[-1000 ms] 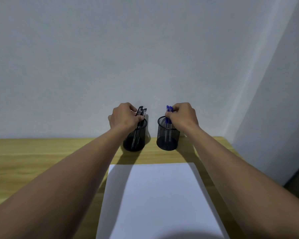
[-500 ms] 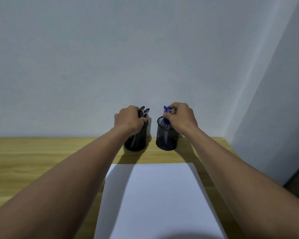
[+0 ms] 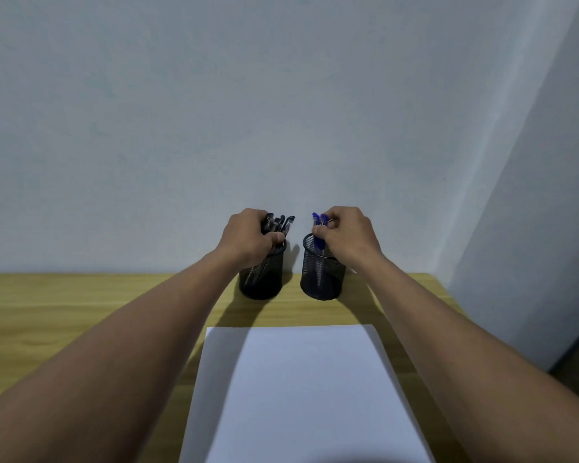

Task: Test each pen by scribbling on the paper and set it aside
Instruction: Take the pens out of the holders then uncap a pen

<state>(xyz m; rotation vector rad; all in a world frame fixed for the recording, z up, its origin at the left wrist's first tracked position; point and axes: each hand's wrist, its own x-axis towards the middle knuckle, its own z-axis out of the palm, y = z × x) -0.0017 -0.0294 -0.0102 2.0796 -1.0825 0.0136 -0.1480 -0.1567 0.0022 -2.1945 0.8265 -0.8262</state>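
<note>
- 2 black mesh pen cups stood side by side at the back of the wooden table [image 3: 47, 315], close to the pale wall [image 3: 281, 111].
- The left pen cup [image 3: 261, 282] held a bunch of black pens [image 3: 283, 223]. Their tops stuck up above the rim and leaned a little to the right.
- The left hand [image 3: 248, 237] was closed around that bunch of black pens, with the thumb pressed on the front of them, right over the cup.
- The right pen cup [image 3: 321, 279] held blue pens [image 3: 319, 228]. 2 blue caps showed above the rim.
- The right hand [image 3: 346, 235] was over this cup. Its thumb and fingers were pinched together on the blue pens near their tops.
- The 2 hands were apart, 1 at each cup, with a small gap between them.
- A white sheet of paper [image 3: 308, 396] lay flat on the table in front of the cups, between the 2 arms. It had no marks on it.
- Both arms were bare and reached forward from the bottom corners of the view.
- The arms cast dark shadows on the table and on the left part of the paper.
</note>
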